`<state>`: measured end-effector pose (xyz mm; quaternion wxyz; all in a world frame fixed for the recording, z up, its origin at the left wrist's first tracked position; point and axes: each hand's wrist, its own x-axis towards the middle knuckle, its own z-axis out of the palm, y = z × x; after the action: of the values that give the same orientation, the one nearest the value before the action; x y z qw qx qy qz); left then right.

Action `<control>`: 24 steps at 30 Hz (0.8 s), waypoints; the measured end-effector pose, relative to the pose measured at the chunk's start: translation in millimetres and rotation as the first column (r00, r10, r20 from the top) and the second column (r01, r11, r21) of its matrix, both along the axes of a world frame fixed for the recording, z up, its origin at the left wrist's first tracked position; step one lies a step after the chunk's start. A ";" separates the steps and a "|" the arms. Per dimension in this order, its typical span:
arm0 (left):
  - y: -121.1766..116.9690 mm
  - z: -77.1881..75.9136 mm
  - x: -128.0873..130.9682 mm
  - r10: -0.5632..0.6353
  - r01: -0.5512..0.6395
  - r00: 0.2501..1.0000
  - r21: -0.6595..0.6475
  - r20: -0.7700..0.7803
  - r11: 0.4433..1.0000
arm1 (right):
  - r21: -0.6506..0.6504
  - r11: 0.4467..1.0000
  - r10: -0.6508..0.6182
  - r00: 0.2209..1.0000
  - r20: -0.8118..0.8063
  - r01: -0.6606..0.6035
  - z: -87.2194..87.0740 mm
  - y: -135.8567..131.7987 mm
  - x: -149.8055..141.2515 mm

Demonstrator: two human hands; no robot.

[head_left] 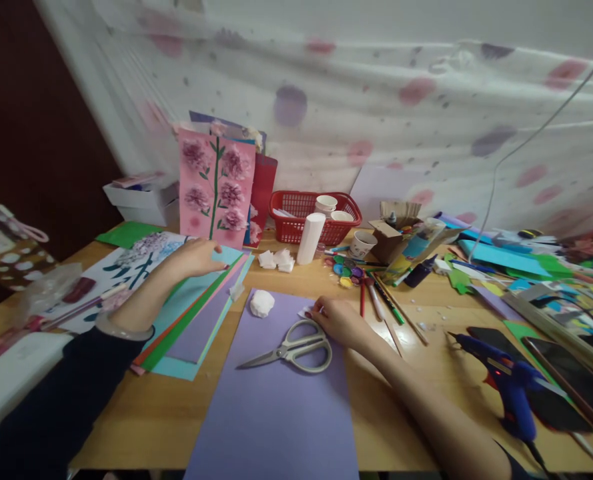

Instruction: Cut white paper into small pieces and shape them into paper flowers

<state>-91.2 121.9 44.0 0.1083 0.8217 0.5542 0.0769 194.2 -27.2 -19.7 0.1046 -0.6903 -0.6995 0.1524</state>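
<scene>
My left hand (196,259) rests at the top of a fanned stack of coloured paper sheets (201,313), its thumb and fingers apart. Beyond the purple sheet's right edge, the fingers of my right hand (335,320) are pinched together on a small white paper scrap (303,311). Under that hand lie scissors (285,351) with grey handles, their blades pointing left, on a purple paper sheet (281,420). A crumpled white paper ball (262,303) sits near the sheet's top left corner.
Behind are white paper squares (276,260), a white roll (311,239), a red basket (290,230) and a pink flower picture (217,187). Brushes and pencils (383,300) lie right of my right hand. A blue glue gun (509,380) and phones (576,380) are farther right.
</scene>
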 end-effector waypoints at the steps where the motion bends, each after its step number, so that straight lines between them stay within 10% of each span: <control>1: -2.6 1.9 4.9 -0.013 0.010 0.997 0.049 0.073 0.999 | 0.003 1.000 0.003 1.000 -0.007 -0.003 -1.1 0.8 -0.1; 8: -46.0 -3.0 59.7 -0.176 0.137 0.881 0.120 0.438 0.983 | 0.206 0.966 -0.048 0.895 -0.444 0.154 -1.3 7.2 0.0; 15: -33.5 -20.7 47.8 -0.229 0.230 0.969 0.006 -0.092 0.973 | 0.083 0.944 -0.133 0.597 -0.791 0.320 3.3 3.0 -6.4; 24: -4.9 -25.2 27.2 -0.313 0.263 0.939 -0.286 -0.146 0.922 | 0.058 0.947 -0.134 0.555 -0.821 0.314 -0.4 4.9 -9.2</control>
<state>-64.1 117.0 18.8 0.1731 0.8763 0.4400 -0.0923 185.0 -22.3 -20.1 0.4974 -0.6147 -0.4924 0.3638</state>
